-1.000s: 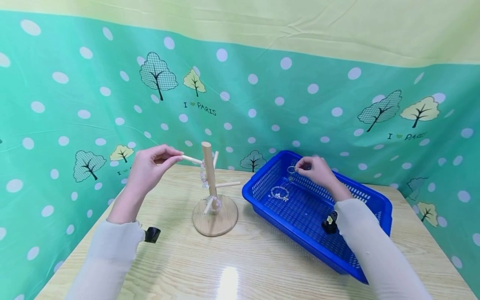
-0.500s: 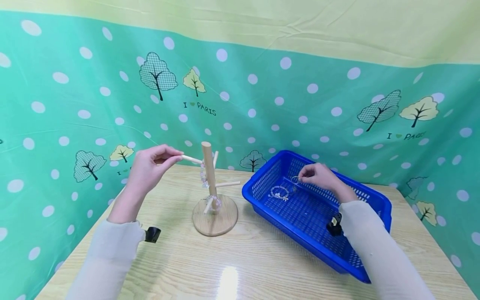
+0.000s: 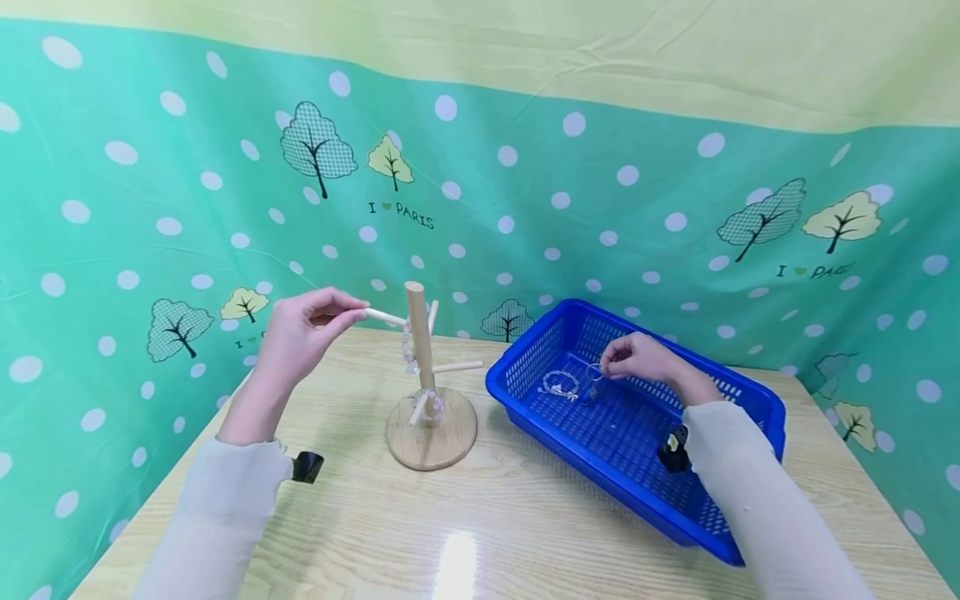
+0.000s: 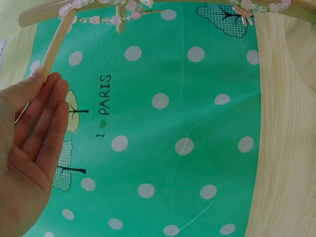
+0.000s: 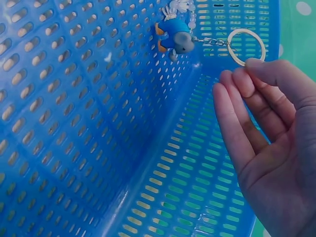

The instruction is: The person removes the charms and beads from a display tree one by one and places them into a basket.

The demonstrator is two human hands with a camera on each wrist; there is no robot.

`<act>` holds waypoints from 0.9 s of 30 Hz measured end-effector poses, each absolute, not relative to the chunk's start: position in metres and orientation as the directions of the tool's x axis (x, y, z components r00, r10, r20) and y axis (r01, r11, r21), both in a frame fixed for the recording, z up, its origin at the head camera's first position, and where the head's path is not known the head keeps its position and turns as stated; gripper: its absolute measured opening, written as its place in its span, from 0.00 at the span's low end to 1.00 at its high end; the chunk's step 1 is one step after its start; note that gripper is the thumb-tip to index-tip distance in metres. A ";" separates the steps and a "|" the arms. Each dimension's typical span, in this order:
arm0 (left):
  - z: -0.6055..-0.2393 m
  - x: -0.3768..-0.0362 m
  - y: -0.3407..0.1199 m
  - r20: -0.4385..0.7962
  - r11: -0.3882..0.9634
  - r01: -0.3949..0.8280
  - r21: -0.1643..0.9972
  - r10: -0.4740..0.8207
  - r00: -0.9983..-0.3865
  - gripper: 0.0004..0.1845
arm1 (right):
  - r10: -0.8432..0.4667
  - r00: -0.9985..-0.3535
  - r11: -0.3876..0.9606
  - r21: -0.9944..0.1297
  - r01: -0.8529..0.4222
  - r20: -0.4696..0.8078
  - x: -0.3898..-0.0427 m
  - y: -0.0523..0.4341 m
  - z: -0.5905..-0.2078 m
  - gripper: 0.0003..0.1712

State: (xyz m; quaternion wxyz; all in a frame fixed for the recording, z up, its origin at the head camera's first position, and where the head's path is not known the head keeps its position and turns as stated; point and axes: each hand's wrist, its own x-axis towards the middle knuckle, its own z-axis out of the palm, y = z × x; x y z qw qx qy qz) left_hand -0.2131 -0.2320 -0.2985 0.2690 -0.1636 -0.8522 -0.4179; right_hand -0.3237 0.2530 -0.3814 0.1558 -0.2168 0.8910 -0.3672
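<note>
Head view, left hand (image 3: pixel 300 337): fingertips pinch the tip of the upper left peg (image 3: pixel 385 317) of the stand (image 3: pixel 422 379); the peg's long axis runs level from the hand rightward to the post.
Head view, right hand (image 3: pixel 637 358): low inside the basket (image 3: pixel 738 400), fingertips on the keyring (image 3: pixel 594 372), which hangs just left of the hand; this is the hand nearer the basket's contents.
Head view, counts: one stand with four pegs showing, one basket, two beaded bracelets on the stand, one more bracelet (image 3: pixel 558 385) lying in the basket just left of the keyring.
Left wrist view, hand (image 4: pixel 29 148): fingers long and nearly straight, thumb hidden, so I cannot tell the grip from here; the peg (image 4: pixel 55 42) slants up and away from the fingertips.
Left wrist view, counts: pink and clear beads strung along the post at the top edge; number of strands unclear.
Right wrist view, hand (image 5: pixel 269 143): fingers loosely straight, forefinger tip pressed on the ring (image 5: pixel 247 47).
Right wrist view, keyring: chain runs left from the ring to a small blue charm (image 5: pixel 174 35) against the basket wall (image 5: pixel 74 98); one ring, one charm.
</note>
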 end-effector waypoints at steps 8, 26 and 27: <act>-0.299 -0.214 -0.233 0.601 0.591 0.512 0.624 0.056 -0.798 0.04 | -0.446 -0.891 0.692 -0.664 -0.282 -0.087 -0.328 0.251 -0.386 0.07; -0.301 -0.215 -0.233 0.604 0.581 0.519 0.627 0.058 -0.795 0.04 | -0.326 -0.944 0.789 -0.563 -0.245 -0.046 -0.339 0.239 -0.403 0.07; -0.301 -0.215 -0.233 0.603 0.582 0.517 0.627 0.057 -0.796 0.04 | -0.326 -0.944 0.795 -0.555 -0.245 -0.050 -0.339 0.238 -0.404 0.07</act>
